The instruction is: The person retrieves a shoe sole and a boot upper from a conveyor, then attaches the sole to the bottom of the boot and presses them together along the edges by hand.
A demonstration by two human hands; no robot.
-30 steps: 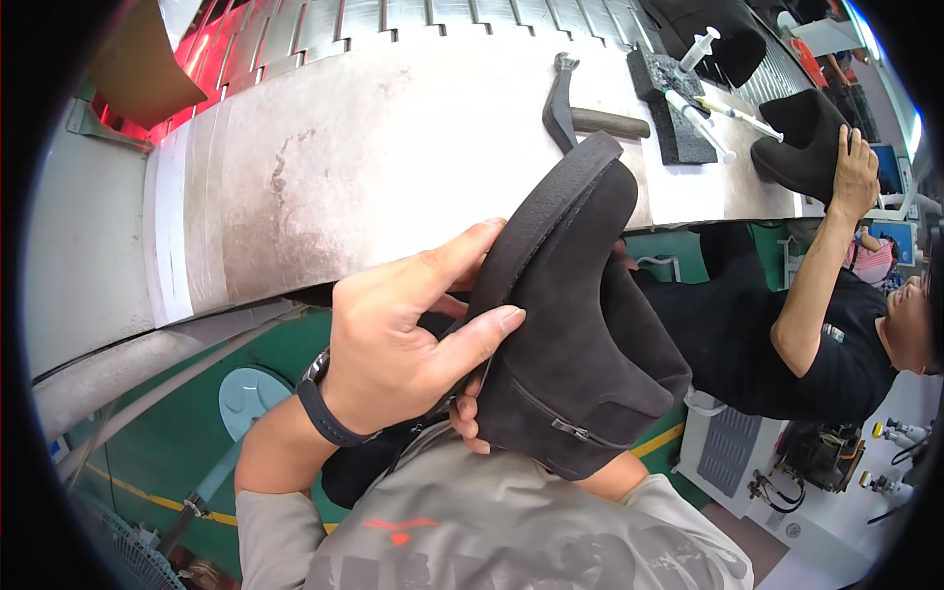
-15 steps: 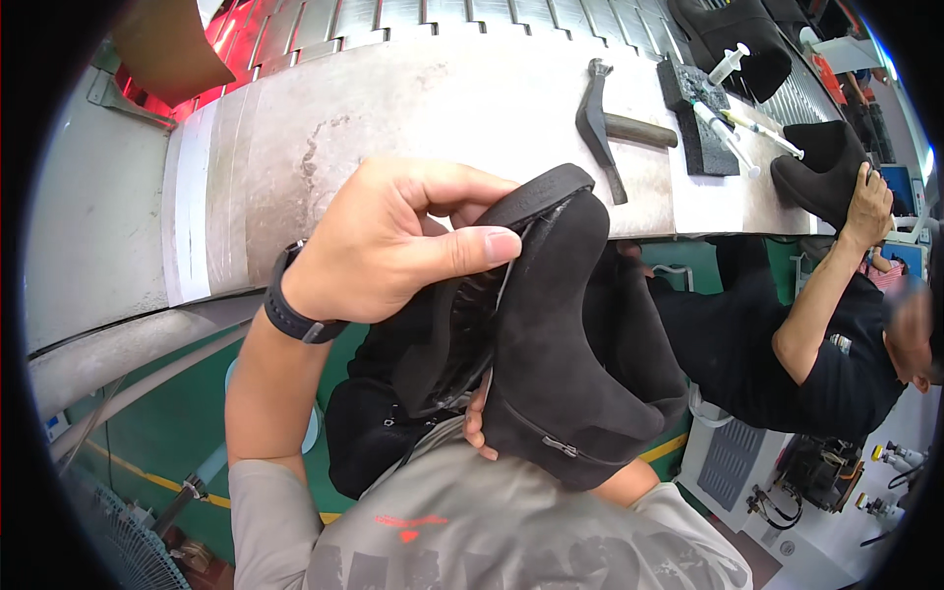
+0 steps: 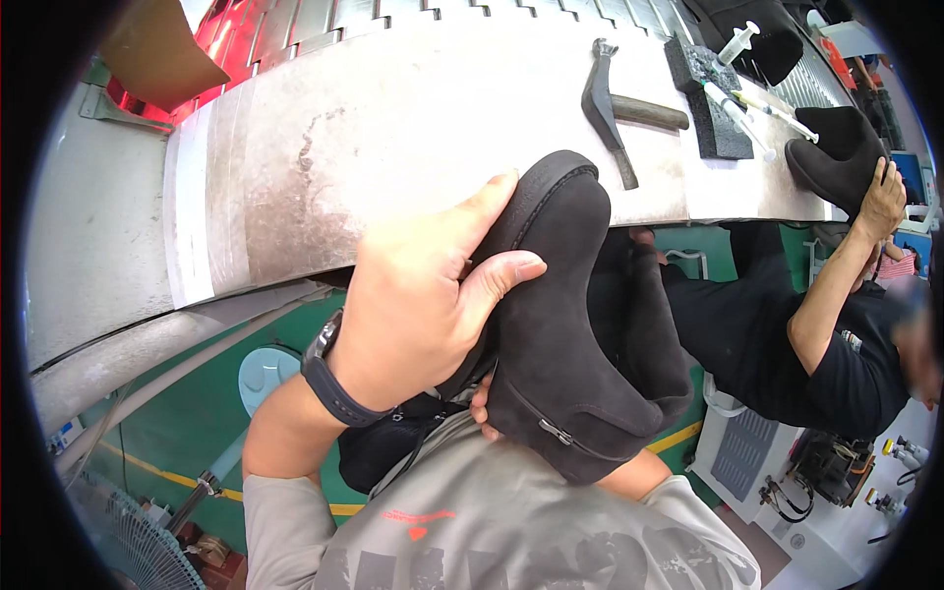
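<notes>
A black suede ankle boot [image 3: 560, 315] is held in front of the person's chest, tilted with its toe pointing up over the near edge of the workbench [image 3: 442, 128]. The left hand [image 3: 418, 295] is closed about the forefoot: its thumb lies on the suede upper while the index finger stretches along the dark sole [image 3: 521, 197], so the sole's edge sits between them; the other fingers are hidden. The right hand [image 3: 482, 407] holds the boot from behind and below, with only a few fingertips showing at the boot's left edge, and how firmly they press I cannot tell. A metal zip [image 3: 555, 431] runs across the lower part of the boot, its pull hanging near the middle. The left wrist wears a dark watch [image 3: 327, 372]. On the bench, beyond the toe and apart from it, lies a hammer [image 3: 649, 111] with a dark, slender head and a wooden handle. To its right a black block [image 3: 716, 126] carries syringes, one standing at the far end and others lying aslant. Further right, a co-worker's hand [image 3: 881, 202] touches a second black boot [image 3: 841, 157] at the bench edge. Metal slats [image 3: 393, 14] run along the far side of the bench, and at lower left a round pale-blue stool seat [image 3: 267, 379] stands over the green floor, near a fan [image 3: 143, 536]
</notes>
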